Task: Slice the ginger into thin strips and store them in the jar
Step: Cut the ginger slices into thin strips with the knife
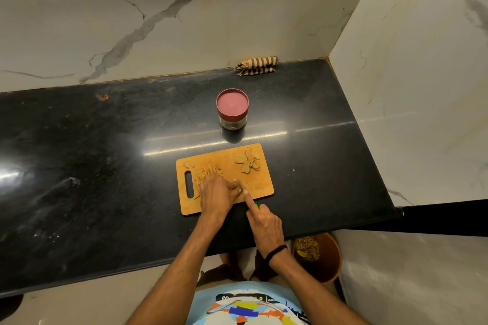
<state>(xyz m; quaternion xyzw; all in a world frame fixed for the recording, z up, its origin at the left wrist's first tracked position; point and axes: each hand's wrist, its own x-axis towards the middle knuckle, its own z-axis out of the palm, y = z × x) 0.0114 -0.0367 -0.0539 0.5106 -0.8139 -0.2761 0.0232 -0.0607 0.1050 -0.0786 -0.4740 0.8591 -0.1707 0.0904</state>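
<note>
The left hand (216, 192) lies knuckles-up on the cutting board (264, 187), its fingers curled onto a ginger piece (240, 184). The right hand (264, 221) grips the knife (250, 199) with the forefinger straight along its spine. The knife's long axis points away and slightly left. Cut strips (208, 170) lie beside the left hand. The lidded jar (232, 109) stands on the bench (105, 166) behind the board.

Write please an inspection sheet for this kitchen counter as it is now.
Surface: black stone counter, glossy, with pale specks.
Job's things: cutting board bearing ginger strips at left, ginger chunks at far right; jar behind, red lid on; knife.
Clutter: striped cloth at the wall.
Hands: right hand grips the knife, forefinger along its back; left hand curled beside the blade, what it holds hidden.
Cables: nothing seen.
Surroundings: marble walls; brown bin with scraps on the floor.
</note>
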